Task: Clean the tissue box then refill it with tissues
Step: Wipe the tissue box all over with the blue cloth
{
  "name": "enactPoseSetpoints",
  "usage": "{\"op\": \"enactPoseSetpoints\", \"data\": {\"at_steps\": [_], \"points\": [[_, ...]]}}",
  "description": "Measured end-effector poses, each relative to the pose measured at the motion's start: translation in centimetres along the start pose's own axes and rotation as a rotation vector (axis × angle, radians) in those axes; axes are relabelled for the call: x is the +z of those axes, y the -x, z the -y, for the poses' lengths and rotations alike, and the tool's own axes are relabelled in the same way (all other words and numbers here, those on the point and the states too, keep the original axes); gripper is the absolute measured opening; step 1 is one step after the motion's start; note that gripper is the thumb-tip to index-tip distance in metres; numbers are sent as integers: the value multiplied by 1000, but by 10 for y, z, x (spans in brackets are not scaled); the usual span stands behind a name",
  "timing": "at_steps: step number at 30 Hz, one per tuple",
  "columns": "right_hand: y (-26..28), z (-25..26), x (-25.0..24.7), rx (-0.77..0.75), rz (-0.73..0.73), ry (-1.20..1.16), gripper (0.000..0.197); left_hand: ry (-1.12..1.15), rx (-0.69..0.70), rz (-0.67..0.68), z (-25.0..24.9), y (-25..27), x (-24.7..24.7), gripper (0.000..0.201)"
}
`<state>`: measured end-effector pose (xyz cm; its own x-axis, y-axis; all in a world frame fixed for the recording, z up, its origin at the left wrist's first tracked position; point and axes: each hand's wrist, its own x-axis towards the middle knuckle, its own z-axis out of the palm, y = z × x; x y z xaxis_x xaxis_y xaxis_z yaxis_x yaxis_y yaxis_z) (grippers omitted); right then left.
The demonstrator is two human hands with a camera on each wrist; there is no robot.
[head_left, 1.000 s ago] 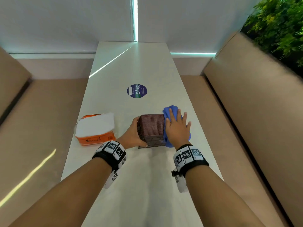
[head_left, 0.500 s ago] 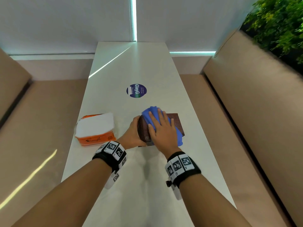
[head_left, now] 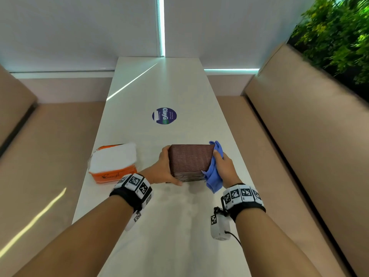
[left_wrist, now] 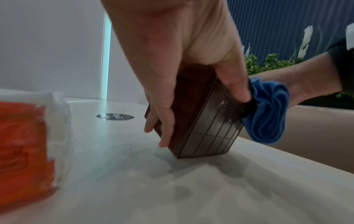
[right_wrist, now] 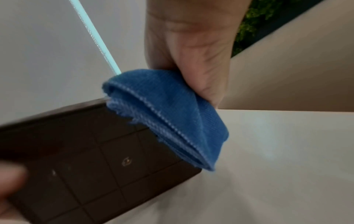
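White table (head_left: 165, 226) runs long and narrow between two tan benches, so that's the whole setup. Nearest to the camera are the two forearms with tagged wristbands. Left hand (head_left: 162, 171) grips the brown ribbed tissue box (head_left: 189, 159), thumb curled across its near face, fingers wrapped down the left side. From the left wrist view the box looks tipped, one bottom edge on the table, gridded underside facing the person. Right hand (head_left: 225, 168) has its fingers bunched around a folded blue cloth (head_left: 213, 172), pinching it and pressing it on the box's right end; the right wrist view shows cloth touching the box's upper right corner, though it's blurry. Box sits mid-table, slightly right of center. Just left of it, apart from the hand, is an orange tissue pack (head_left: 112, 163) with white tissues showing on top. Farther back there's a round dark blue sticker (head_left: 164, 116) on the tabletop. Past that, a pale wall, and green plants (head_left: 335, 35) far right.
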<state>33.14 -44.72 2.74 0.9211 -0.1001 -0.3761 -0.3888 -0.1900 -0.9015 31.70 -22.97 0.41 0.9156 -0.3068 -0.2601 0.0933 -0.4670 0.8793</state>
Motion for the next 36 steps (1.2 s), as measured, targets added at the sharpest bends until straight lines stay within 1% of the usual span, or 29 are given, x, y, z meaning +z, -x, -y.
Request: {"op": "enactPoseSetpoints", "data": {"at_steps": [5,9,12,14,17,18,21,22,25,28,32,34,36], "points": [[6,-6,1,0,-60,-10,36,-79,-75,51,-18,2,-7,141],[8,-2,1,-25,-89,-16,36,-156,-138,72,-31,4,-14,131],[8,3,1,-54,-107,-13,35,-209,-172,88,-41,4,-21,130],[9,6,2,-83,-122,10,37,-237,-141,50,-43,2,-22,128],[9,12,4,-125,-154,52,41,-228,-96,22,-43,1,-20,132],[10,14,5,-150,-164,65,41,-237,-82,18,-43,1,-19,130],[19,24,10,-217,-209,121,39,-329,-67,-6,-43,2,-15,111],[23,26,13,-235,-222,148,39,-371,-68,-23,-42,2,-13,108],[34,31,23,-285,-235,225,39,-450,-58,-84,-36,3,-6,108],[43,33,34,-328,-241,260,39,-383,-45,-153,-30,4,3,109],[51,35,45,-393,-258,252,43,-342,14,-252,-30,7,9,104],[53,37,49,-399,-249,247,45,-334,39,-277,-33,7,8,103],[57,39,54,-400,-235,308,49,-342,48,-289,-34,6,6,104]]}}
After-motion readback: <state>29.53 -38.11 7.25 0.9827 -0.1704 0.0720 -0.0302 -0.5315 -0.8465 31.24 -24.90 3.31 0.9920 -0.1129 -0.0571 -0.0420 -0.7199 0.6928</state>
